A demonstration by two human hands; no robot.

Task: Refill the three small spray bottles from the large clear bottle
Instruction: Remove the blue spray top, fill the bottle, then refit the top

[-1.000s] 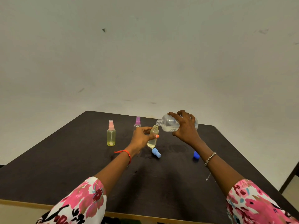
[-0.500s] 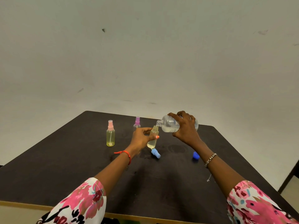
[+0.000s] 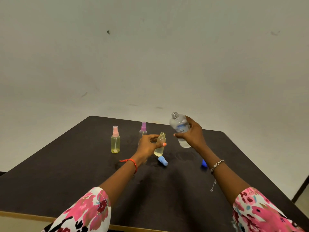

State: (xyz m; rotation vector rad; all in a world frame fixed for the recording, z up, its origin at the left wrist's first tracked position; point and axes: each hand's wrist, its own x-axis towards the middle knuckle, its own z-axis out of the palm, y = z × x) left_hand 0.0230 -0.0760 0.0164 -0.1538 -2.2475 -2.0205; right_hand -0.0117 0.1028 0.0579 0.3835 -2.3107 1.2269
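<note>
My left hand (image 3: 148, 147) grips an uncapped small spray bottle (image 3: 160, 144), standing tilted on the dark table (image 3: 66, 173) with pale yellow liquid in its lower part. My right hand (image 3: 192, 133) holds the large clear bottle (image 3: 179, 127) nearly upright, open mouth up, just right of the small one. A light blue spray cap (image 3: 162, 160) lies on the table below the small bottle. A yellow bottle with a pink sprayer (image 3: 115, 140) stands to the left. A clear bottle with a purple sprayer (image 3: 143, 129) stands behind my left hand, partly hidden.
A dark blue cap (image 3: 203, 163) lies on the table under my right forearm. A thin chain (image 3: 213, 185) hangs from my right wrist's bracelet. A pale wall rises behind the table's far edge.
The large bottle has swung from lying tipped over the small bottle's mouth to nearly upright and moved right. My left hand still holds the small bottle in place.
</note>
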